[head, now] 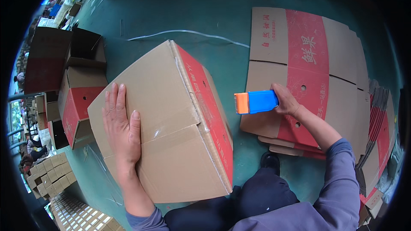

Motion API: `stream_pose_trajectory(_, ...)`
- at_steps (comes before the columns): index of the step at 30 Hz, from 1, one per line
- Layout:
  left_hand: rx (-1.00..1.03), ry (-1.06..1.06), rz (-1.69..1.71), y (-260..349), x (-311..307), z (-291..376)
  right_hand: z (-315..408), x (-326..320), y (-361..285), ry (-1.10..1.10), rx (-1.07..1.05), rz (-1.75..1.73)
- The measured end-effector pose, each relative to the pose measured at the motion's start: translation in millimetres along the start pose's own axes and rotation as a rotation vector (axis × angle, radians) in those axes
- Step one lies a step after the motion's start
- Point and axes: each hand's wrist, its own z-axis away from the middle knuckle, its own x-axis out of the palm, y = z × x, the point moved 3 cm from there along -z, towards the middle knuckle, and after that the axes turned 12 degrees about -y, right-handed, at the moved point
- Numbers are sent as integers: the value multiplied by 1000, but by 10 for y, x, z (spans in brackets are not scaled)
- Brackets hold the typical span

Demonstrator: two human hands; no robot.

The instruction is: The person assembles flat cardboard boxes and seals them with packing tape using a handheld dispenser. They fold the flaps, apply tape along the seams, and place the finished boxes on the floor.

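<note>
My left hand (123, 128) lies flat on the plain brown face of a cardboard box (167, 163), with its fingers spread a little. The box rests tilted before my legs; a red printed side faces right, and a seam crosses the brown face. In my right hand (285, 100) is a blue and orange tape dispenser (258, 102), gripped at its blue end, with the toothed orange end pointing left toward the box. The dispenser is held apart from the box, over the left edge of a stack of flattened cartons (343, 48) with red printed bands.
Open cartons (85, 102) stand at the left on the green floor (154, 9). A white strap (186, 31) crosses the floor beyond the box. More folded cartons (380, 134) lean at the far right. Stacked small boxes (51, 175) and several people are at the far left.
</note>
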Motion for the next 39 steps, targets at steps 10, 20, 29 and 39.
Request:
stream_pose_trajectory(10,7,16,-42,36,-15,2,85,-160,-399,1,104,-1777)
stream_pose_trajectory(20,-12,5,-59,29,-16,47,-113,-262,-1134,-236,-190,-2061)
stream_pose_trajectory(29,-13,-7,-56,5,-19,50,-166,-40,-583,227,229,-1353)
stream_pose_trajectory(39,12,1,-32,30,-8,29,-416,-206,-1060,362,298,103)
